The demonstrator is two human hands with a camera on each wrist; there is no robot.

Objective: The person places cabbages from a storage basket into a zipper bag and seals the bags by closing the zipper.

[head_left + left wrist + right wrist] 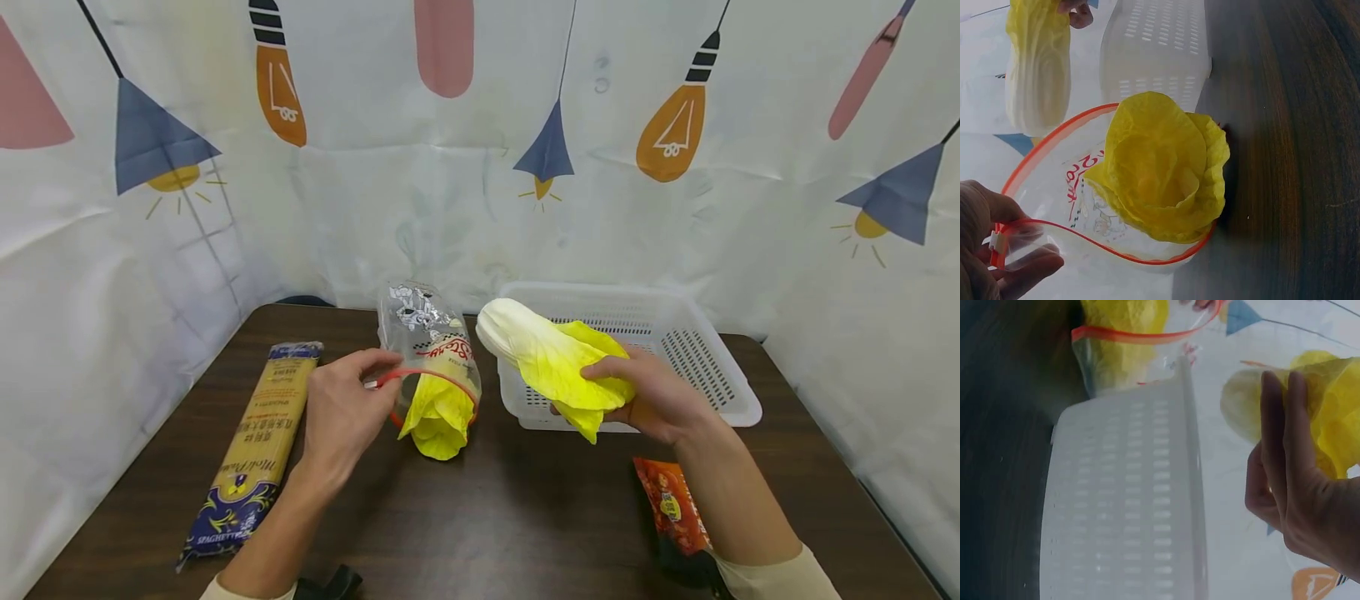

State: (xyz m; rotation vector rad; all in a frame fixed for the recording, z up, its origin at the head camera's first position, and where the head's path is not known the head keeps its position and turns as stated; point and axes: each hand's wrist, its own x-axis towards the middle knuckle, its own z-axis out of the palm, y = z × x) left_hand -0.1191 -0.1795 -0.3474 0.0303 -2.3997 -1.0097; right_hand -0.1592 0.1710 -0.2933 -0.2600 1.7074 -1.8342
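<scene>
Left hand (341, 410) pinching the red zip rim of a clear zip-lock bag (430, 358), thumb and fingers closed on the slider end, mouth held agape toward the camera. Inside that mouth, just right of the pinch, a yellow napa cabbage (437, 412) poking leaf-end out past the rim, bag lying on the dark wooden table (487, 517). Right hand (651, 396) wrapped around the leafy end of a second napa cabbage (543, 354), fingers curled over the yellow leaves, pale stem end pointing up and left toward the bag, the whole thing lifted just above the near edge of a white perforated basket (697, 358). Well left of the left hand, a spaghetti packet (258, 442) flat on the table. Near the right forearm, beneath it, an orange snack packet (670, 508).
</scene>
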